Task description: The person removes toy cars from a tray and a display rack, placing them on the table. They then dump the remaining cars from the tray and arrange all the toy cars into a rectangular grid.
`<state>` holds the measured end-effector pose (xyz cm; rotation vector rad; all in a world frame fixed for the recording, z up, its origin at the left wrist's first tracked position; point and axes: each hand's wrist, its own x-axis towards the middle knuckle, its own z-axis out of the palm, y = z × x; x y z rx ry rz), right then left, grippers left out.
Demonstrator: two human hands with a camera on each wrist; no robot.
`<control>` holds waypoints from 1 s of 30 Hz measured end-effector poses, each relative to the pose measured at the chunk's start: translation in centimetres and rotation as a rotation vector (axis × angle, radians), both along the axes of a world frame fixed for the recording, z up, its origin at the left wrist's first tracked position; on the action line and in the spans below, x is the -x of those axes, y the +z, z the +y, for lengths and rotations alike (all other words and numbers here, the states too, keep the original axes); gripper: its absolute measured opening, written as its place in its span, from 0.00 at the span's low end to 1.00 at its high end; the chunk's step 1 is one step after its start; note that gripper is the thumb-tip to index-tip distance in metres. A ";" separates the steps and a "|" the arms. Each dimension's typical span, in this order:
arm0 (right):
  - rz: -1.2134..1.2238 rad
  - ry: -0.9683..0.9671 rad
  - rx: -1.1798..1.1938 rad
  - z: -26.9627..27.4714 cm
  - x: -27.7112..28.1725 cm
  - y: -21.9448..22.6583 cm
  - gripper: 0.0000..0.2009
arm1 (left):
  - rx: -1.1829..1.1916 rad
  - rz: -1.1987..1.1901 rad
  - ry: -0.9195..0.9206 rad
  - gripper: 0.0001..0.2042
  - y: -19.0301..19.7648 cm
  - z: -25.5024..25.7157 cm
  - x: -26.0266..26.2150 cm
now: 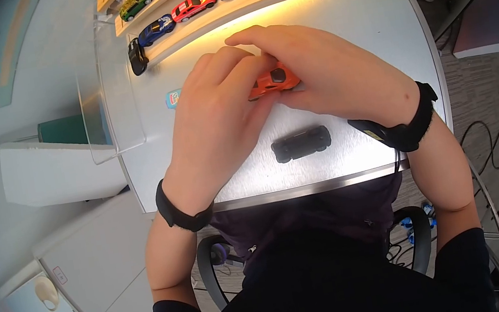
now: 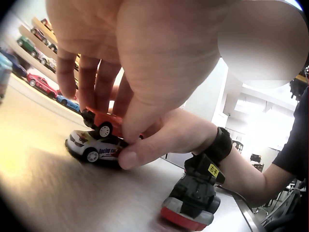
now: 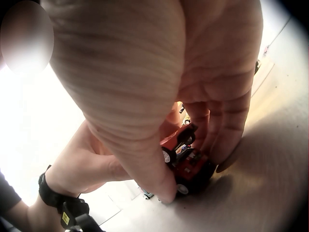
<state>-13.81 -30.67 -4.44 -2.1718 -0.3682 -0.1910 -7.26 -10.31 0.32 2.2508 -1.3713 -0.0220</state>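
Observation:
Both hands meet around two stacked toy cars over the table. My left hand [image 1: 209,110] pinches an orange toy car [image 2: 106,121] between thumb and fingers. That car rests on top of a white toy car [image 2: 99,149] with "Racing car" lettering on its side. Low down, my right hand [image 1: 340,70] grips the white car, its thumb on the near end and fingers curled behind. In the head view the hands cover the white car. Closer to the table's front edge, another toy car [image 1: 303,144] lies upside down, dark underside up, with a red body edge [image 2: 181,220].
A stepped wooden rack [image 1: 234,18] at the back holds several toy cars. A black toy car [image 1: 138,57] stands at its left end. A small light-blue piece [image 1: 173,99] with lettering shows beside the left hand. A clear panel [image 1: 86,116] borders the table's left side.

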 end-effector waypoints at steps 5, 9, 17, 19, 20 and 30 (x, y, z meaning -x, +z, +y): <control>0.006 0.007 0.000 0.0 -0.1 0.1 0.34 | 0.006 0.001 0.006 0.22 0.0 -0.1 0.1; -0.007 0.006 -0.007 0.0 -0.1 0.0 0.34 | 0.012 0.001 0.004 0.23 0.0 0.1 0.0; 0.016 0.009 -0.035 -0.4 0.4 1.2 0.36 | 0.063 -0.009 0.047 0.23 0.7 1.0 0.3; -0.029 -0.032 0.015 -1.0 0.6 1.9 0.35 | 0.080 -0.018 0.097 0.22 1.0 1.7 1.0; -0.082 -0.067 -0.012 -1.2 0.5 2.3 0.32 | 0.088 -0.021 0.121 0.21 1.1 2.0 1.5; -0.032 -0.419 -0.459 -4.5 -1.1 3.9 0.15 | -0.108 0.119 -0.106 0.29 0.3 0.9 6.8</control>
